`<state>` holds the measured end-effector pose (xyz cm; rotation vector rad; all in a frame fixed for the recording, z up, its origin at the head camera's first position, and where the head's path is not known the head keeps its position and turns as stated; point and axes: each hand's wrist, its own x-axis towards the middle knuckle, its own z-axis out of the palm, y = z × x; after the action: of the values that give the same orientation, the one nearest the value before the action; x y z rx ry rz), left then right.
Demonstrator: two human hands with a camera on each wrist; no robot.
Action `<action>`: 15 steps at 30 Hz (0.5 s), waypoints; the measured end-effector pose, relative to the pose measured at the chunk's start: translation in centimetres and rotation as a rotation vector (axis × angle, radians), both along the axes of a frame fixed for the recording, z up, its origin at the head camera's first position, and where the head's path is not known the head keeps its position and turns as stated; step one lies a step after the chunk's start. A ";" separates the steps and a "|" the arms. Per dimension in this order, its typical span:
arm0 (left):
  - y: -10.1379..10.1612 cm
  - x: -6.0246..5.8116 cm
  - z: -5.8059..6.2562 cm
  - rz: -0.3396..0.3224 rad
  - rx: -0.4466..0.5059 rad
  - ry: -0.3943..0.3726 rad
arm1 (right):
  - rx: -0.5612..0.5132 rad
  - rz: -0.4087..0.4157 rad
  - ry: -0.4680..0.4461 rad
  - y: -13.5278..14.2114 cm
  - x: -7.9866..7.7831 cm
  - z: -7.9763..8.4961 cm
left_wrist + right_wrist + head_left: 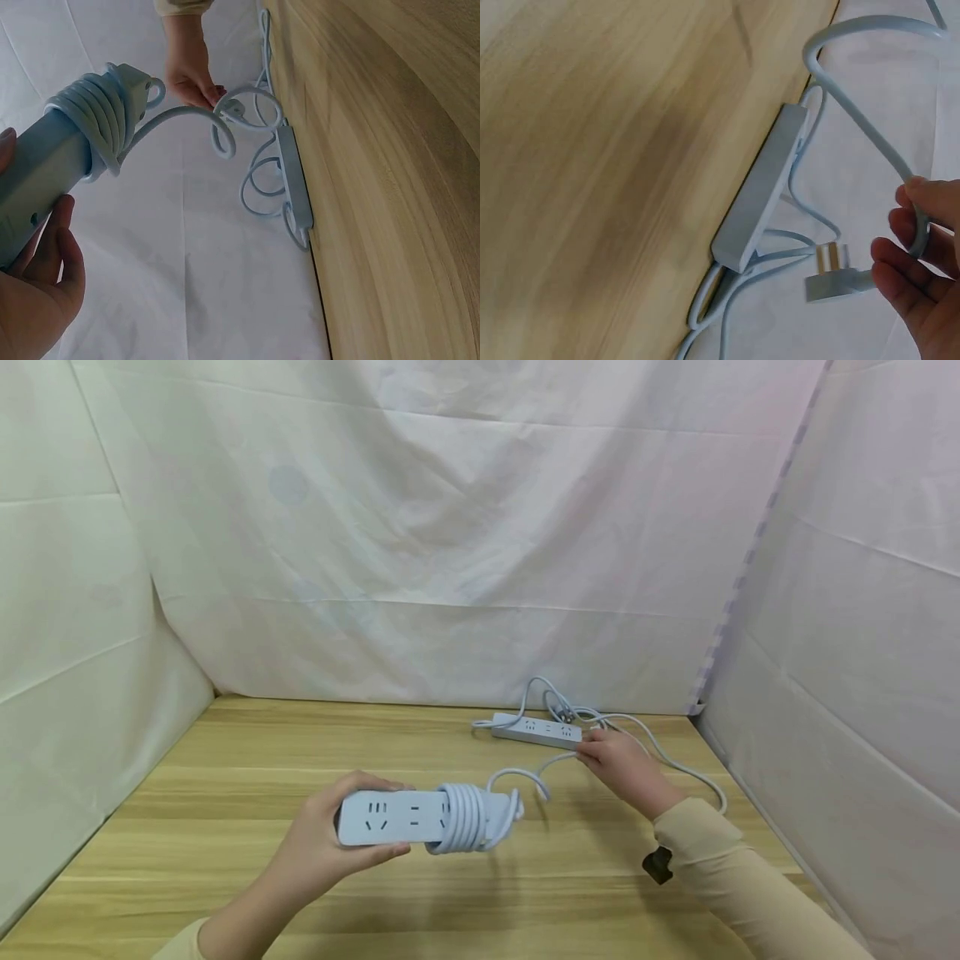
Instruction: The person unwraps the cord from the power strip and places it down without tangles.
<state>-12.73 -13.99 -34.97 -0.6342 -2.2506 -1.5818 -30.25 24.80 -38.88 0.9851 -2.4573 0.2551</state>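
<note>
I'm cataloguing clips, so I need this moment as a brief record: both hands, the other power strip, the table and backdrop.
Left hand: grips a power strip, raised above the table
Wound cord: coiled round that strip's far end
Right hand: holds the cord's free end near its plug
Second power strip: on the table
Table: wood-grain top
Backdrop: whitish cloth

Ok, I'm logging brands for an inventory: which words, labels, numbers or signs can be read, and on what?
None can be read.
Held power strip: socket slots only, no legible lettering.
Far power strip: socket slots, no legible lettering.
Plug: no legible marking.
</note>
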 end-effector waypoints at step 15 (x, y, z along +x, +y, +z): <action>0.5 -1.8 0.7 0.224 0.053 -0.135 | 0.052 0.004 -0.199 -0.8 -0.9 -2.4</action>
<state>-14.52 -13.48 -34.29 -0.2570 -2.2738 -1.6072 -31.14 23.98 -41.25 1.0304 -2.6543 0.3048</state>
